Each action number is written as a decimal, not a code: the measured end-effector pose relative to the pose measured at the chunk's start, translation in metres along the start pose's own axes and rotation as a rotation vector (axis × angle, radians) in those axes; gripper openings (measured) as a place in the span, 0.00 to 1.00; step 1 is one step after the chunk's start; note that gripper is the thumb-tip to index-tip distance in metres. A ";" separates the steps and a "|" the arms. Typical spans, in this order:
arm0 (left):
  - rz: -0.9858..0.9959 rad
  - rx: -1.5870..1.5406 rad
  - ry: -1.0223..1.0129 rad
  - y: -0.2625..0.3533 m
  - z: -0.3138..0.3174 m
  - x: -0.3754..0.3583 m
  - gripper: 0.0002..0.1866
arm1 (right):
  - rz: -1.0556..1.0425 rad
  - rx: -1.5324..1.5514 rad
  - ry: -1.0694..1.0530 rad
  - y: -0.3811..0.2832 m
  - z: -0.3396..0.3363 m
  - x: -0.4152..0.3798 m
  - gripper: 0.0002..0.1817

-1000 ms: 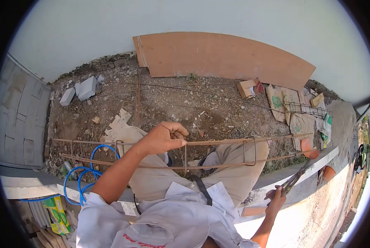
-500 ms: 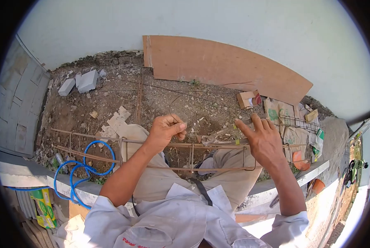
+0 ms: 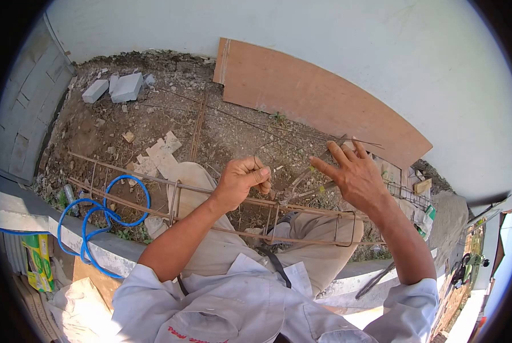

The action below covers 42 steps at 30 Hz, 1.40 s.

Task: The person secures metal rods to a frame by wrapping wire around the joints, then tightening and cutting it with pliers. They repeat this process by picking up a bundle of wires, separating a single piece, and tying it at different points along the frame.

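A long rebar cage with bent stirrups [image 3: 233, 190] lies across my thighs. Just above its upper bar is my left hand [image 3: 245, 177], closed in a pinch; a thin dark wire [image 3: 257, 152] appears to stick up from its fingers. My right hand [image 3: 356, 177] is on the right, palm down, fingers stretched over the spread handles of grey pincers [image 3: 303, 178]. The pincers' head meets the cage near a stirrup at the middle, and part of one handle is hidden under the fingers.
A coiled blue hose [image 3: 110, 211] loops over the low wall [image 3: 21, 216] at left. White blocks [image 3: 127, 87] and loose rebar [image 3: 200, 123] lie on the dirt. A plywood sheet [image 3: 319, 94] leans against the wall. More wire mesh [image 3: 407, 193] and bags are at right.
My right hand has moved up and left, and the pincers' upper handle has swung higher with it. My left hand has shifted slightly right, still pinched. The view has tilted a little.
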<state>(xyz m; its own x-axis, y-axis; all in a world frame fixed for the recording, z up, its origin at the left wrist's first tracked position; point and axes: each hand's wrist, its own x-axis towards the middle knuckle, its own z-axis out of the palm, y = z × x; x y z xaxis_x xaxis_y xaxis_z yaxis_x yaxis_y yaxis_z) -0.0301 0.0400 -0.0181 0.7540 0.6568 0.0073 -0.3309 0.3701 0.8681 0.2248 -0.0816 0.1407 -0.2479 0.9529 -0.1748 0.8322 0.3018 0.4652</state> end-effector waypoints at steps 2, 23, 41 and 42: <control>-0.008 0.022 0.010 0.001 0.000 0.000 0.11 | -0.050 0.003 0.052 0.003 0.000 0.010 0.25; 0.035 0.815 -0.052 -0.002 0.129 0.067 0.24 | -0.034 -0.061 -0.517 0.005 -0.059 0.055 0.09; 0.048 0.919 0.006 0.012 0.143 0.051 0.20 | 0.029 0.102 -0.430 0.012 -0.065 0.044 0.06; 0.056 0.942 -0.031 0.013 0.140 0.057 0.21 | 0.031 0.045 -0.413 0.012 -0.063 0.043 0.06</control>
<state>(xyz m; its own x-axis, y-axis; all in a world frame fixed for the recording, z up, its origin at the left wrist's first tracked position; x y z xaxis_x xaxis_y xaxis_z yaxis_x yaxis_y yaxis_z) 0.0878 -0.0098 0.0625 0.7701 0.6348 0.0627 0.2177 -0.3540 0.9096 0.1924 -0.0350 0.1934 -0.0102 0.8663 -0.4994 0.8593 0.2630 0.4386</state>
